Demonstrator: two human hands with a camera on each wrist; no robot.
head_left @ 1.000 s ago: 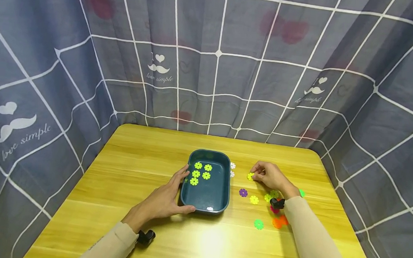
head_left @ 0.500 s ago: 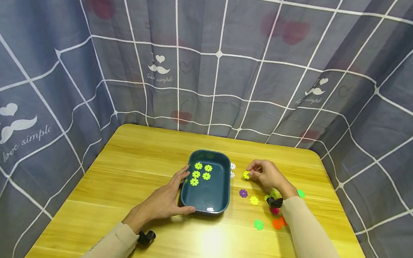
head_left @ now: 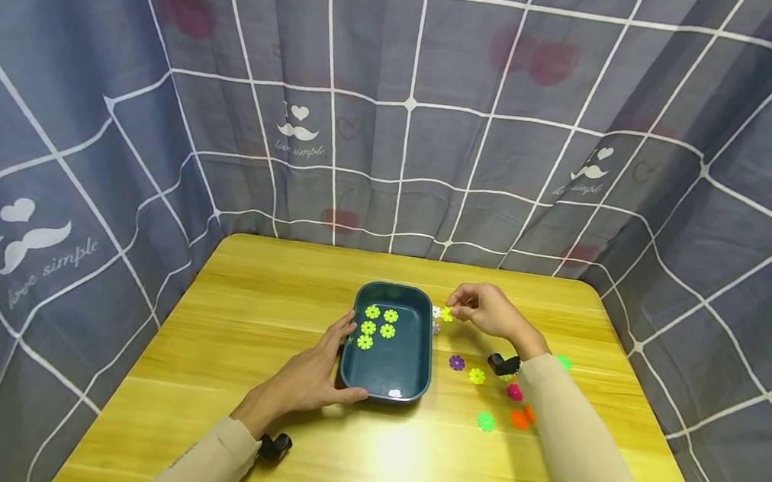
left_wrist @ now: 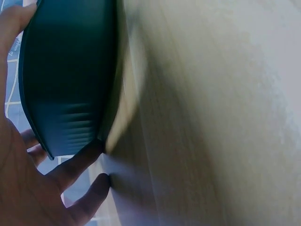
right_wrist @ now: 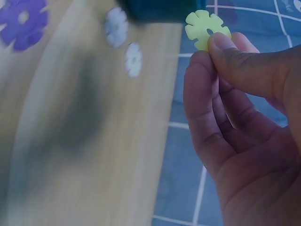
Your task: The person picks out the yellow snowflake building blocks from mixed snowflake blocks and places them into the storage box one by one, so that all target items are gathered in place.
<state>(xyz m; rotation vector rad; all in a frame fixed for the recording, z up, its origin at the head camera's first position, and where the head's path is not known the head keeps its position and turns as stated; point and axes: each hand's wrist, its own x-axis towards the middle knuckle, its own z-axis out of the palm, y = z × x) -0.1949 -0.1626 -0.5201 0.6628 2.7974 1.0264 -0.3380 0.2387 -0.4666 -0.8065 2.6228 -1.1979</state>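
A dark teal plastic tray (head_left: 384,379) stands on the wooden table, with several yellow-green notched flower discs (head_left: 387,331) lying inside on its left half. My left hand (head_left: 308,376) rests against the tray's left side, thumb spread to the near corner; in the left wrist view its fingers touch the end wall (left_wrist: 75,125) and rim. Just right of the tray, my right hand (head_left: 490,311) pinches a yellow flower disc (right_wrist: 202,28) between thumb and index finger, held in the air. Two white discs (right_wrist: 133,60) lie beside the tray, partly covered by the held disc in the head view.
Loose discs lie right of the tray: purple (head_left: 457,363), yellow (head_left: 477,376), green (head_left: 486,422), pink (head_left: 515,392) and orange (head_left: 520,420). Others are partly under the right forearm. A grey-blue checked curtain (head_left: 368,132) surrounds the table's back and sides.
My right hand has moved left and a little away from me with the yellow disc, from among the loose discs to near the tray's right edge. My left hand stays at the tray.
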